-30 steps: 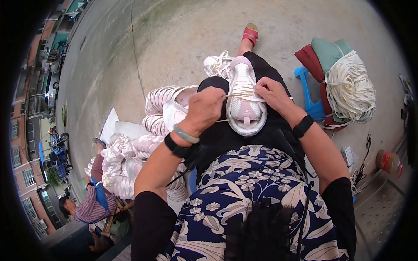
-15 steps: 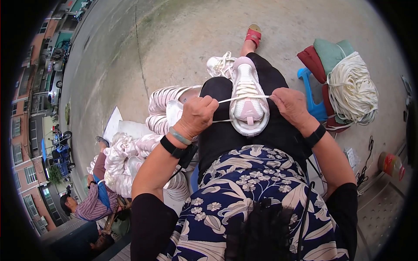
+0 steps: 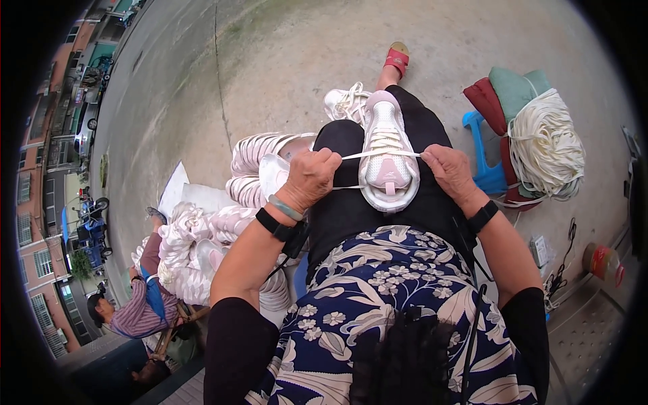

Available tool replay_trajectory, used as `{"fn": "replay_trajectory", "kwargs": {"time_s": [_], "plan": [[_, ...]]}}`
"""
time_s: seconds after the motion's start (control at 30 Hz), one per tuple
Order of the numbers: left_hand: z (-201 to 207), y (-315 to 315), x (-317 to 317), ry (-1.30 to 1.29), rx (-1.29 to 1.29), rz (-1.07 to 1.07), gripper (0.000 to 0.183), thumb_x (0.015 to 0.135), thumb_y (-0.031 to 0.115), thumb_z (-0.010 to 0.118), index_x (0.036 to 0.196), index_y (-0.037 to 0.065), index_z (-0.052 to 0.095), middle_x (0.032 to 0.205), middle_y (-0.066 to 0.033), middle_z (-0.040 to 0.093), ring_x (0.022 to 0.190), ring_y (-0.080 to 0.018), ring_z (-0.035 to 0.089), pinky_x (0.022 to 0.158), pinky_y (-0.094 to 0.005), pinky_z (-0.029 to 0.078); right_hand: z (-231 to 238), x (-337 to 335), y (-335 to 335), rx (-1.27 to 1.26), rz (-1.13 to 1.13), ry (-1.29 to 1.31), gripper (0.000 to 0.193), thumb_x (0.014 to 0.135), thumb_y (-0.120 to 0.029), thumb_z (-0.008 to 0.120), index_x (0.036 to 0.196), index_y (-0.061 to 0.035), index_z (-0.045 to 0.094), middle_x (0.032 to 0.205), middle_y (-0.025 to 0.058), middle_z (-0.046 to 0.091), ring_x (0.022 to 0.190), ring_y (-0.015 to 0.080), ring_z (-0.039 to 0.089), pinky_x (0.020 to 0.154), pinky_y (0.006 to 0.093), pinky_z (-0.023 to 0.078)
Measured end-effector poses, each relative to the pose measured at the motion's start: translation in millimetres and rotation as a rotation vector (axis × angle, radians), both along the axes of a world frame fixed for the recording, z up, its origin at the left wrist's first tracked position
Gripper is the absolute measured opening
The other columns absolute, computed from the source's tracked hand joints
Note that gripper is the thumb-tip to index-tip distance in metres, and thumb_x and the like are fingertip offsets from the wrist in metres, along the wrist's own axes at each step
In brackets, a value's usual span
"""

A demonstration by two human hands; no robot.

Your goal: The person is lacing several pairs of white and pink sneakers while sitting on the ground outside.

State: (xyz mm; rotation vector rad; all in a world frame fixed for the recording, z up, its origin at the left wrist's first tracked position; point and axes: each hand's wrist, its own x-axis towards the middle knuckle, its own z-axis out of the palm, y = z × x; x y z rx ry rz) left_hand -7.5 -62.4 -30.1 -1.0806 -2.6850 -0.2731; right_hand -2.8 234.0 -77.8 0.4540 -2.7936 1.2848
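Note:
A white and pink sneaker (image 3: 385, 138) rests on my lap between my thighs, its toe pointing away from me. White lace crosses the tongue in several rows. My left hand (image 3: 312, 174) is closed in a fist round one end of the shoelace (image 3: 352, 156). On the other side my right hand (image 3: 447, 167) pinches the opposite end, and the lace runs taut between both fists above the shoe's tongue. A further stretch of lace comes from below my left fist towards the shoe's collar. The lace tips are hidden in my fingers.
Another laced white shoe (image 3: 344, 104) lies beyond my left knee. Piles of white and pink shoes (image 3: 260, 158) are at my left. On the right, a bundle of cream laces (image 3: 547, 145) leans on red and green cloth by a blue stool (image 3: 482, 152). A person (image 3: 138, 307) sits lower left.
Both hands keep the lace stretched over the sneaker, with hardly any movement. The whole view has shifted slightly.

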Motion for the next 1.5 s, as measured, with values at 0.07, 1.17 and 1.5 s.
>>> {"fn": "replay_trajectory", "kwargs": {"time_s": [0.07,1.17,1.5], "plan": [[0.0,-0.5,0.1,0.003,0.0,0.001,0.009,0.069,0.003,0.054,0.071,0.01,0.049,0.062,-0.0055,0.045,0.053,-0.0243,0.05,0.048,-0.0335,0.04,0.8,-0.5,0.9,-0.021,0.005,-0.024,0.021,0.086,-0.024,0.054,0.075,-0.0068,0.057,0.068,0.0136,0.057,0.067,0.0342,0.057,0.058,0.0421,0.043],[39.9,33.0,-24.1,0.088,0.154,-0.17,0.019,0.073,0.006,0.066,0.089,0.009,0.057,0.055,-0.0013,0.042,0.047,-0.0183,0.047,0.045,-0.0304,0.036,100.1,-24.8,64.3,-1.154,0.146,-0.539,0.021,0.09,-0.013,0.053,0.103,0.0024,0.058,0.06,-0.0042,0.047,0.052,0.0049,0.045,0.055,0.0212,0.038],[11.9,70.3,-30.6,-0.255,0.226,-0.034,0.005,0.076,0.008,0.061,0.08,0.007,0.06,0.066,-0.0089,0.054,0.059,-0.0273,0.056,0.053,-0.0342,0.043,118.2,-0.9,171.6,-1.417,-0.014,-0.16,0.028,0.095,-0.012,0.041,0.118,0.0034,0.047,0.062,-0.0039,0.036,0.051,0.0033,0.03,0.061,0.0223,0.031]]}}
